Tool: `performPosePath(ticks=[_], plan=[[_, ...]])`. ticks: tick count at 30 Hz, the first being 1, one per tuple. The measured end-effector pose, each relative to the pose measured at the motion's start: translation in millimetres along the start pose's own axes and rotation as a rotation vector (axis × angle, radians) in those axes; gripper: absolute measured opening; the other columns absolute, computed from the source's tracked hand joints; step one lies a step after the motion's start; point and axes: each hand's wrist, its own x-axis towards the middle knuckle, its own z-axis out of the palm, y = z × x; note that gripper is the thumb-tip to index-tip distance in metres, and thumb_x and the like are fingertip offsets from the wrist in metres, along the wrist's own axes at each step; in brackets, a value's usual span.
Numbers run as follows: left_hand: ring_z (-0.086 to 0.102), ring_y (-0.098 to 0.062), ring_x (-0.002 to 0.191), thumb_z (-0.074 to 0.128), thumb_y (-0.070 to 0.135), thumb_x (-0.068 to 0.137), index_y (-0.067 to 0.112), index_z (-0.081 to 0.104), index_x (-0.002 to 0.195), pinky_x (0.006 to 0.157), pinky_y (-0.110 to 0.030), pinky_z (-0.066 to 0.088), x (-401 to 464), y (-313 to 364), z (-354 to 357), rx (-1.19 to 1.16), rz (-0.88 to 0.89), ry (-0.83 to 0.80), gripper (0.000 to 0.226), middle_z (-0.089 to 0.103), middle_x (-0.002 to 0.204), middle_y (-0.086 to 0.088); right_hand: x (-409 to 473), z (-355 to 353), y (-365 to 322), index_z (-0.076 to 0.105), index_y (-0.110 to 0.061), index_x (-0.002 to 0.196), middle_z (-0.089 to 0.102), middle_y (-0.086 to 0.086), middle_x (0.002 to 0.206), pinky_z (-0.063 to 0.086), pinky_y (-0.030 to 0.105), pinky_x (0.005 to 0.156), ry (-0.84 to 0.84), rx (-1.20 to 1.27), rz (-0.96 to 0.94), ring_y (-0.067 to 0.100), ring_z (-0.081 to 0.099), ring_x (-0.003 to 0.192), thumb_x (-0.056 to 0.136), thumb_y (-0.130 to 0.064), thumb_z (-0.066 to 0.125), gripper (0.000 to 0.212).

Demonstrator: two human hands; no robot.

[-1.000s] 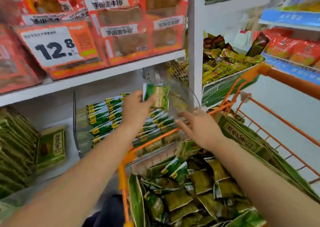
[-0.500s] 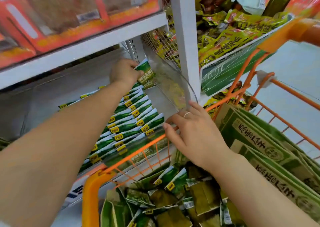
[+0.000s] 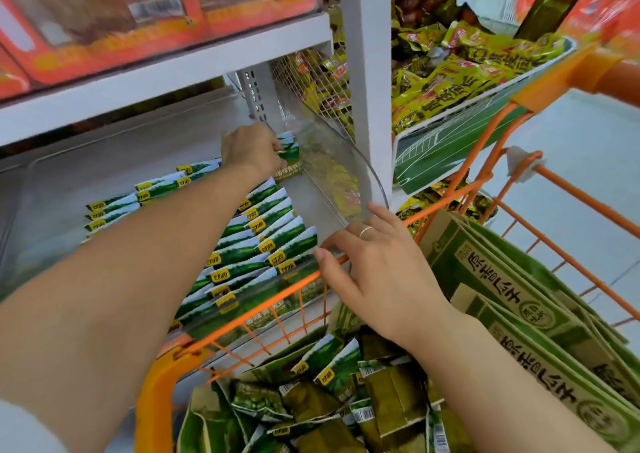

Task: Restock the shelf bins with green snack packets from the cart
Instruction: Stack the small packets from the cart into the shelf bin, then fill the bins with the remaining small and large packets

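My left hand [image 3: 250,148] reaches deep into the clear shelf bin [image 3: 346,182] and grips a green snack packet [image 3: 290,156] at the back of the row. Rows of matching green packets [image 3: 263,238] stand packed in the bin below my forearm. My right hand [image 3: 377,265], with a ring on one finger, rests with straight fingers against the bin's clear front corner. Loose green packets [image 3: 322,387] fill the orange cart [image 3: 166,380] beneath both arms.
Large green boxes [image 3: 512,300] lean in the cart's right side. A white shelf post [image 3: 363,72] rises right of the bin, with yellow-green snack bags [image 3: 460,75] beyond it. Orange-red packages [image 3: 138,20] sit on the shelf above. Grey floor lies at far right.
My left hand has carried the packet from in front of the shelf down into the back of the bin. My right hand moved onto the bin's front corner. The view leaned closer.
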Motion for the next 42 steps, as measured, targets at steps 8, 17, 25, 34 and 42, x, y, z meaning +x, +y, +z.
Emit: performPosePath(ticks=[8,17,25,34,42], plan=[[0.059,-0.009,0.092,0.053,0.015,0.092,0.021,0.07,0.104,0.079,-0.021,0.044,-99,13,-42,-0.547,0.081,0.197,0.022,0.066,0.097,0.009,2,-14,-7,0.072,-0.015,0.096,0.069,0.004,0.076,0.02,0.03,0.111,-0.054,0.05,0.046,0.023,0.064,0.086,0.094,-0.041,0.038,0.043],[0.039,-0.001,0.097,0.06,0.021,0.091,0.031,0.071,0.105,0.081,-0.023,0.028,-269,29,-68,-0.405,0.329,0.081,0.02,0.06,0.096,0.021,-50,-112,-9,0.059,-0.016,0.097,0.054,-0.002,0.076,0.039,0.029,0.058,-0.174,-0.397,0.396,0.023,0.053,0.071,0.097,-0.03,0.044,0.02],[0.041,-0.003,0.109,0.053,0.025,0.096,0.034,0.066,0.111,0.087,-0.021,0.029,-323,19,-81,-0.49,0.251,-0.062,0.022,0.056,0.107,0.021,-120,-123,-10,0.056,-0.021,0.107,0.059,0.001,0.111,0.047,0.033,0.077,-0.382,-0.589,0.413,0.022,0.055,0.105,0.092,-0.041,0.054,0.025],[0.061,0.005,0.09,0.062,0.027,0.091,0.03,0.06,0.11,0.08,-0.015,0.05,-355,-14,-123,-1.15,-0.101,-0.076,0.019,0.064,0.098,0.017,-88,-144,-94,0.059,-0.019,0.06,0.063,0.0,0.062,0.04,0.028,0.06,-0.013,0.445,0.51,0.013,0.058,0.062,0.078,-0.027,0.077,0.027],[0.068,-0.003,0.079,0.066,0.012,0.088,0.024,0.064,0.094,0.064,-0.02,0.051,-395,-79,-145,-1.437,-0.309,0.112,0.014,0.073,0.084,0.012,-61,-89,-200,0.064,-0.014,0.109,0.072,0.01,0.102,0.058,0.035,0.073,-0.395,1.103,0.587,0.019,0.071,0.083,0.084,-0.021,0.071,0.027]])
